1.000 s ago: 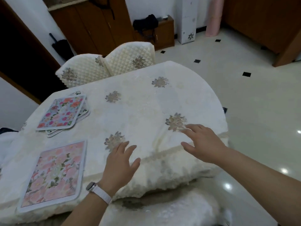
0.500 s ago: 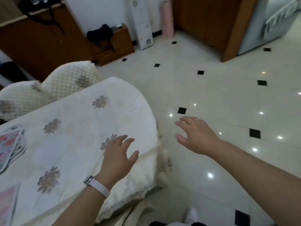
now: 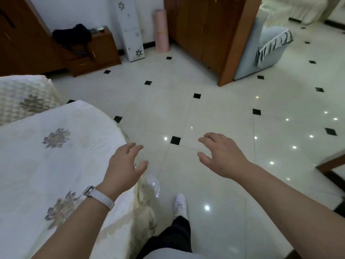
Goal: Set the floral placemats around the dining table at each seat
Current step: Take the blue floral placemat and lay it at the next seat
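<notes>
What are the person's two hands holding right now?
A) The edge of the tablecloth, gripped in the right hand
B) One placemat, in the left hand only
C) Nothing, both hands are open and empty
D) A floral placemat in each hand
C: the left hand hangs open at the rim of the dining table and the right hand is spread over the tiled floor; no placemat is in view.
</notes>
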Demonstrator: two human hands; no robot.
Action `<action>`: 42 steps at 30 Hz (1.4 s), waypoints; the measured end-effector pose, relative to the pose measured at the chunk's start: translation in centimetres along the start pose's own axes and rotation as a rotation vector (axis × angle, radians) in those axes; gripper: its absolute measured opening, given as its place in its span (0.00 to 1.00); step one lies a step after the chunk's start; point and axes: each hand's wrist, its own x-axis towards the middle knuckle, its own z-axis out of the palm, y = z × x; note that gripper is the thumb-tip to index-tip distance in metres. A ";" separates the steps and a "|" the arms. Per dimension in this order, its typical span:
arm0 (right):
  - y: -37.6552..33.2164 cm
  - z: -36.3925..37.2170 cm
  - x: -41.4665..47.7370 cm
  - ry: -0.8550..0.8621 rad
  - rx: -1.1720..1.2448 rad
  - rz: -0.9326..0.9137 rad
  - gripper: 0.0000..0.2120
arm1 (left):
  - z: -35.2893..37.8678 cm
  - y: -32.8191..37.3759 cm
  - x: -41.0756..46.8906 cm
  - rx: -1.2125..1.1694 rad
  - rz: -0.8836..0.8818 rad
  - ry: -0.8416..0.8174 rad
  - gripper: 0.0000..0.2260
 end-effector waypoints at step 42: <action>18.0 -11.0 69.5 -0.109 0.041 -0.529 0.23 | -2.1 3.8 60.4 0.146 -0.295 0.238 0.26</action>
